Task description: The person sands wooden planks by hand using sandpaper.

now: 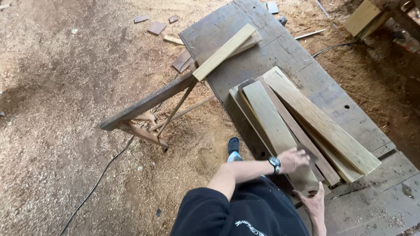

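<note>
The sawdust-covered workshop floor (65,109) fills the left half of the view. Across it, from the top middle to the lower right corner, runs 1 long grey weathered wooden bench (280,48), with 1 dark wooden trestle (144,105) leaning out from its left edge.

On the bench's near half lies a stack of about 5 long planks. The largest is 1 pale oak plank (323,124) on the right side of the stack, beside 1 narrow dark brown strip (293,126) and 1 pale yellowish flat plank (271,120) toward the left edge. 1 shorter light plank (225,51) lies alone across the bench's left edge farther up.

1 thin black cable (98,179) trails over the floor, where 3 small dark offcuts (156,28) lie near the top.

The left hand (292,159), with a wristwatch (274,163) on its wrist, has its grip closed over the near end of the pale yellowish plank. The right hand (316,205) presses fingers against that same end from below; its grip looks loosely curled on it.
</note>
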